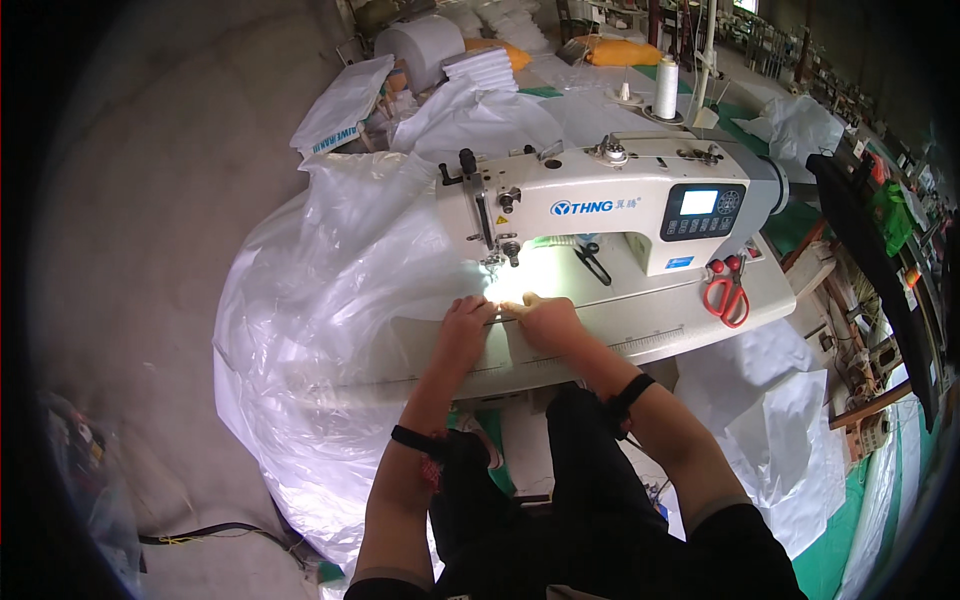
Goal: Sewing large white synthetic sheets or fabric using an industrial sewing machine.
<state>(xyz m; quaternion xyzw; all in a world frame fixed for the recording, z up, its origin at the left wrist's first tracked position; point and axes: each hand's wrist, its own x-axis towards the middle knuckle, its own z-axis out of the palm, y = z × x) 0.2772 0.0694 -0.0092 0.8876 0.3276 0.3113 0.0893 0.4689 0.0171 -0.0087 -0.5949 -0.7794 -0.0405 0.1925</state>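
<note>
Head view: on the table (640, 298) and past the left end of the sewing machine (590, 190), white plastic sheet (320, 260), spread in a broad, loose mass. Running lengthwise from behind the machine's left end toward the front, spilling over on that side; reaching rightward to the lit area below the machine's head. From both grips, bulk of the sheet to the left, with left hand (463, 326) nearer. Left hand placed just in front of the machine's head, fingers bent and lowered to the sheet; right hand (547, 321) close beside, fingertips directed left. Finger gap on either hand: cannot be told. Pinching or only pressing flat: likewise cannot be told.

Sheet material: thin, glossy, translucent; creased and puckered left of the machine, flatter near its head. Machine casing: smooth, pale, long and boxy. At the machine's right front, scissors (738, 303) with looped red handles; under its arm, slim dark snips (593, 264). Behind it, upright cone of white thread (666, 90); farther back and left, thick white roll (422, 52).
</note>
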